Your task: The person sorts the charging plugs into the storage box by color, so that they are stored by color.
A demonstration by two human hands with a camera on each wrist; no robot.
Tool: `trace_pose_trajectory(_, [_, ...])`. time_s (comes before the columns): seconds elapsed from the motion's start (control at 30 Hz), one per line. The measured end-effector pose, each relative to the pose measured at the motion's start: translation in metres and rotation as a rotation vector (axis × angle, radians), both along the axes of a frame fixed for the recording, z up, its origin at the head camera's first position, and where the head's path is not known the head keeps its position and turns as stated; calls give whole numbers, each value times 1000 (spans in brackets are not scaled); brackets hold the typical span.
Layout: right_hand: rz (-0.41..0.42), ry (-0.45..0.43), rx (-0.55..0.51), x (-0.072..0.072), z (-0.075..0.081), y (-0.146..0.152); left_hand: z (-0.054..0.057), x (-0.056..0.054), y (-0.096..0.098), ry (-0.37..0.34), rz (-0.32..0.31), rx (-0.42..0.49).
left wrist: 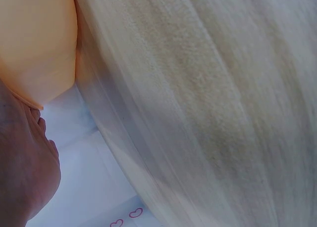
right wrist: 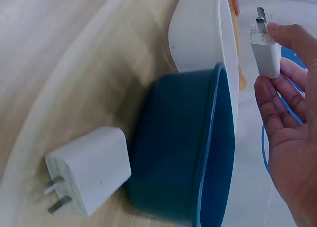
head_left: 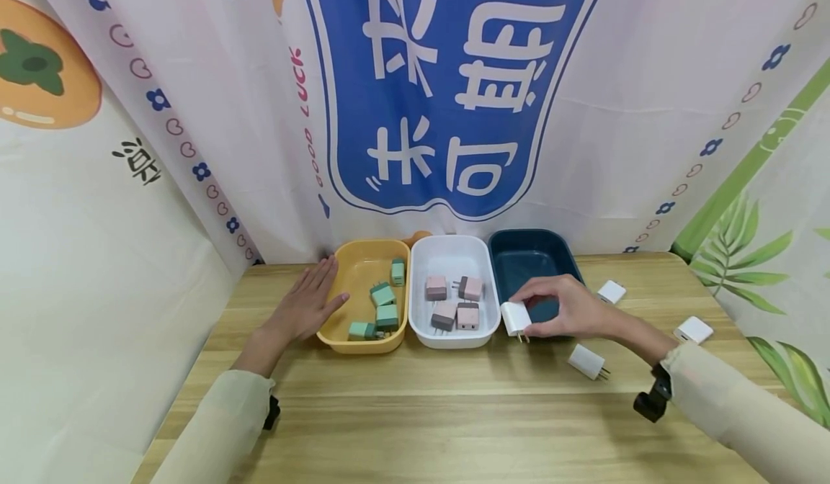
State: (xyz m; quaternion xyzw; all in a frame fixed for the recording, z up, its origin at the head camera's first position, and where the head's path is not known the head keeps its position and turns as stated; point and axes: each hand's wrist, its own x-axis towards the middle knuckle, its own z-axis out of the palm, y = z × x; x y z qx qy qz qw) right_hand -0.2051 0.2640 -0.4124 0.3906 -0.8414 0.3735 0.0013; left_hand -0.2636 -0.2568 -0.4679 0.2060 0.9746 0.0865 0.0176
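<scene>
My right hand (head_left: 570,307) pinches a white plug charger (head_left: 516,318) between thumb and fingers, over the front left corner of the dark blue bin (head_left: 533,242). Two metal prongs stick out of this charger (right wrist: 266,56) on the thumb side in the right wrist view. Fairly straight fingers of my left hand (head_left: 305,307) rest along the left rim of the yellow bin (head_left: 363,253), holding no charger. Green chargers (head_left: 382,294), several of them, lie inside that bin. Between the two bins stands a white bin (head_left: 454,248) with several pink and grey chargers (head_left: 468,316).
Three more white chargers lie loose on the wooden table (head_left: 415,426): one in front of the blue bin (head_left: 586,361), one right of it (head_left: 612,292), another farther right (head_left: 694,329). A printed curtain (head_left: 583,181) hangs behind the bins.
</scene>
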Motion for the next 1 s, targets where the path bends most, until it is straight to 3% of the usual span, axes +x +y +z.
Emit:
trace_pose_trajectory(0.53, [-105, -69, -21, -36, -1, 9, 1, 0, -1, -12, 2, 5])
trace_pose_trajectory(1.0, [-189, -106, 45, -66, -5, 13, 0, -1, -1, -16, 4, 2])
